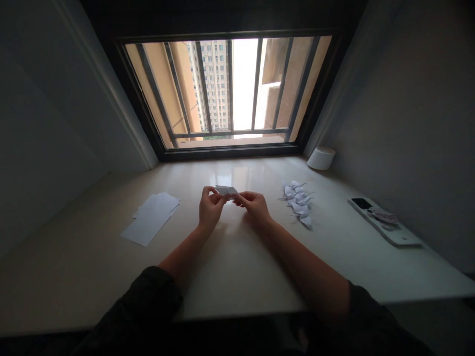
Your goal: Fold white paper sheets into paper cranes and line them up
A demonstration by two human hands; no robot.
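A small piece of folded white paper is held up between both hands, a little above the pale sill. My left hand pinches its left side between thumb and fingers. On the right side, my right hand grips the lower corner with thumb and fingertips, which partly hide the folds. To the right of my right hand lies a cluster of folded paper cranes, several in a close row. Flat white paper sheets lie loosely stacked left of my left hand.
The wide sill ends at a front edge near my forearms. A white phone lies at the right by the wall. In the back right corner stands a white round object. Behind is a barred window.
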